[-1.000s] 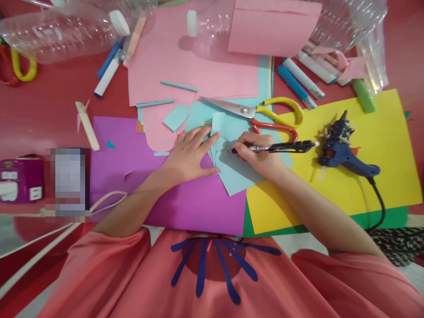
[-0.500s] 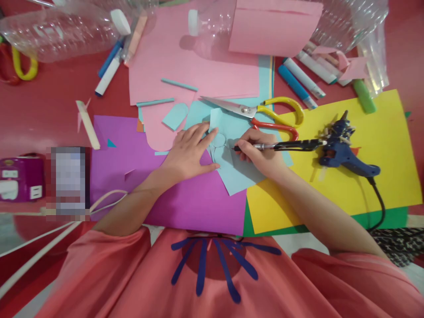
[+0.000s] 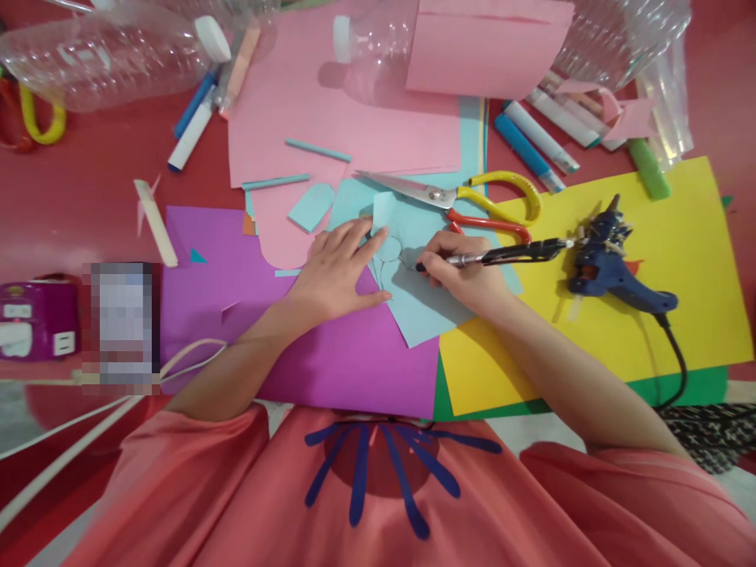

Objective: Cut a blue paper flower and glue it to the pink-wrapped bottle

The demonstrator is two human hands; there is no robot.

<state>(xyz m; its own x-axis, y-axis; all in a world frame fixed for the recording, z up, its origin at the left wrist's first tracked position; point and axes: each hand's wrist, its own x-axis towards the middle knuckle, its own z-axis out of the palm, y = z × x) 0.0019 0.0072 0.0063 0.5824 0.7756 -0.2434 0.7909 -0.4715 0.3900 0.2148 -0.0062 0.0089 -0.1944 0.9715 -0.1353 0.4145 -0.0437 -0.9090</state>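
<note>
My left hand (image 3: 335, 272) lies flat with fingers spread, pressing a light blue paper sheet (image 3: 422, 303) onto the purple sheet (image 3: 248, 307). Its fingertips rest next to drawn round outlines on the blue paper. My right hand (image 3: 461, 272) is closed round a black pen (image 3: 508, 253), whose tip touches the blue paper just right of those outlines. The pen's rear end points right, toward the glue gun.
Yellow-and-red scissors (image 3: 472, 203) lie just behind my hands. A blue glue gun (image 3: 614, 272) rests on the yellow sheet (image 3: 650, 331). Pink paper (image 3: 331, 134), markers (image 3: 537, 142) and clear plastic bottles (image 3: 106, 55) fill the back; a purple box (image 3: 35, 319) sits left.
My right hand has shifted the pen tip slightly while drawing, and the pen's rear end has risen a little. The left hand stays pressed on the blue paper.
</note>
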